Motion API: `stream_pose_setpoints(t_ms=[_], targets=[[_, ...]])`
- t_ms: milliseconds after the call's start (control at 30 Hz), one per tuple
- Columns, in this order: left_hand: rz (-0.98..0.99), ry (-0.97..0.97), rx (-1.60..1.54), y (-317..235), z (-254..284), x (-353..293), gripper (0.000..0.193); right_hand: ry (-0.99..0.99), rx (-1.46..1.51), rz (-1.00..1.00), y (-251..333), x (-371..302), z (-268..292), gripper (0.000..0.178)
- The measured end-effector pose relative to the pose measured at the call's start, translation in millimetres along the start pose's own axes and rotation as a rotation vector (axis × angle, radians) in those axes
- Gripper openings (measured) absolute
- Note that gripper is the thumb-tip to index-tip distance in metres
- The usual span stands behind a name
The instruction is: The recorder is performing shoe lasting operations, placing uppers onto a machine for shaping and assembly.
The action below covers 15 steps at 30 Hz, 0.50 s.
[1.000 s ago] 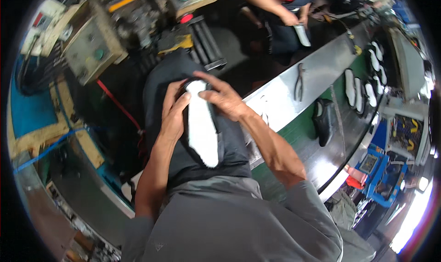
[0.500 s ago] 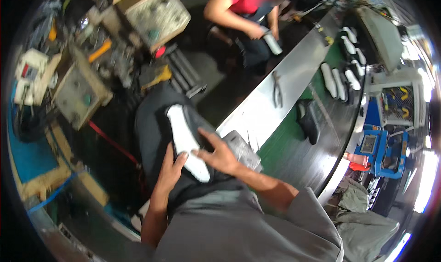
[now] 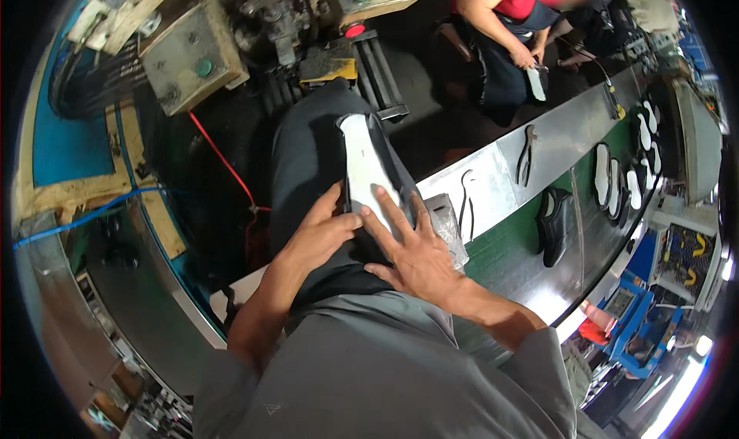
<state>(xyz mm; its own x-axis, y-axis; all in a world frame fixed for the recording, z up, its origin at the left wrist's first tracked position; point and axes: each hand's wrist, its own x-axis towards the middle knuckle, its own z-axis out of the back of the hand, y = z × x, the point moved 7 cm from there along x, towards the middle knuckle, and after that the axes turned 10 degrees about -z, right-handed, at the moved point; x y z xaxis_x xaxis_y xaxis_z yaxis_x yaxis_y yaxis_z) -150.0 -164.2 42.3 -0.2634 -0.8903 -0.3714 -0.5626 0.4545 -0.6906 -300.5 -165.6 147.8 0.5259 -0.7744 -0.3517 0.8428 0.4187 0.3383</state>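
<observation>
A black shoe without an outsole (image 3: 367, 160) lies bottom up across my thigh, its long white underside facing me and dark upper showing along the edges. My left hand (image 3: 322, 235) holds it by the left side near the close end, fingers bent against the edge and thumb toward the white face. Spread over the near end is my right hand (image 3: 419, 258), its fingertips resting on the white face and the right edge. That near end is mostly hidden under my fingers.
At right, a metal ledge (image 3: 485, 166) carries pliers (image 3: 526, 156) and a hooked tool (image 3: 466, 206). Beyond it, a green belt holds a black shoe (image 3: 556, 227) and several white-bottomed shoes (image 3: 603, 176). A co-worker (image 3: 500, 31) handles a similar piece. Machinery (image 3: 196, 62) stands front left.
My view has swung, so the scene sits differently. My right hand has spread out across the shoe's near end, which showed white before. My left hand stays at its left side.
</observation>
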Motion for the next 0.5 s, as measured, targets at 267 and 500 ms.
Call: stream_pose_setpoints(t_ms=[267, 500], targets=[[0.108, -0.050, -0.248, -20.1, -20.8, 11.6, 0.065, -0.014, 0.094, -0.089, -25.9, 20.4, 4.2, 0.084], [-0.677, -0.308, 1.081, -101.4, 27.1, 105.0, 0.040, -0.091, 0.094, 0.008, -24.2, 13.5, 8.4, 0.077]])
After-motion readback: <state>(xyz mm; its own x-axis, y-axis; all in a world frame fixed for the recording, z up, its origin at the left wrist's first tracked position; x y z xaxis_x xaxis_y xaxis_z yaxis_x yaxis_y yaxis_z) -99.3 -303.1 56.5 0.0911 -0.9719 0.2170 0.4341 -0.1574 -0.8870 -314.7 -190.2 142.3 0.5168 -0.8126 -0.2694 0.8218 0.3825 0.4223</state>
